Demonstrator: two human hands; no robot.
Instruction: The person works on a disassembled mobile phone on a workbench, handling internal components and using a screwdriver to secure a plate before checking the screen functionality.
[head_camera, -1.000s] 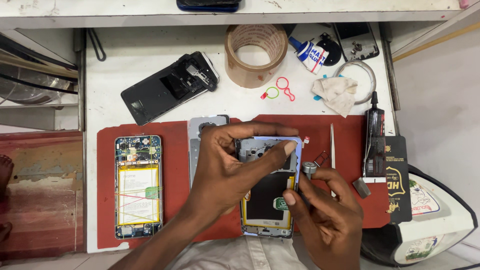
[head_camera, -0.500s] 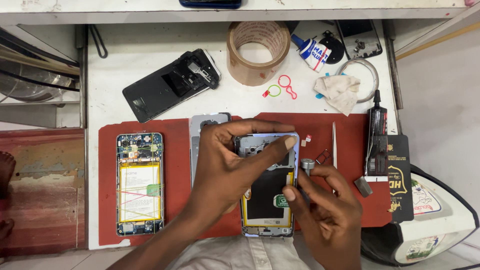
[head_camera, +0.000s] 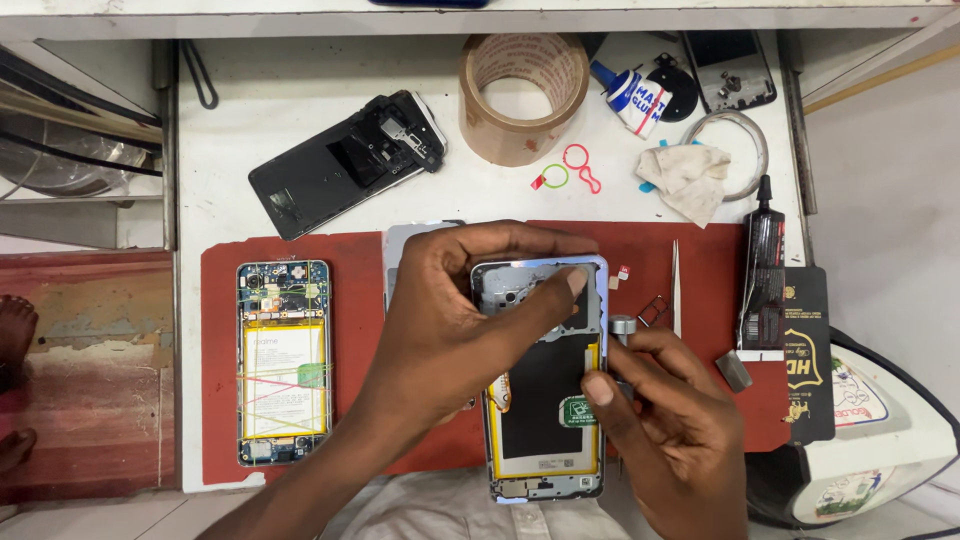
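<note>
At the far left, on the red mat, an opened phone lies flat with its yellow-edged battery showing and thin coloured wires across it. Farther away on the white bench, a black phone back frame lies tilted.

The left hand reaches across the middle of the mat, fingers curled over the far end of an open blue-framed phone, fingertip pressed on the camera area, holding the phone down. A grey panel sits mostly hidden under this hand. The phone lies lengthwise, its near end at the bench edge, its black battery and green sticker exposed.

Beyond it stands a brown tape roll, with small green and red rings just near of it.

The right hand sits against the phone's right edge, fingers pinched closed around a small screwdriver with a round metal cap; its tip is hidden by the fingers.

To the right lie thin tweezers, a crumpled cloth, a glue bottle and a black glue tube. A white device sits at the near right corner.
</note>
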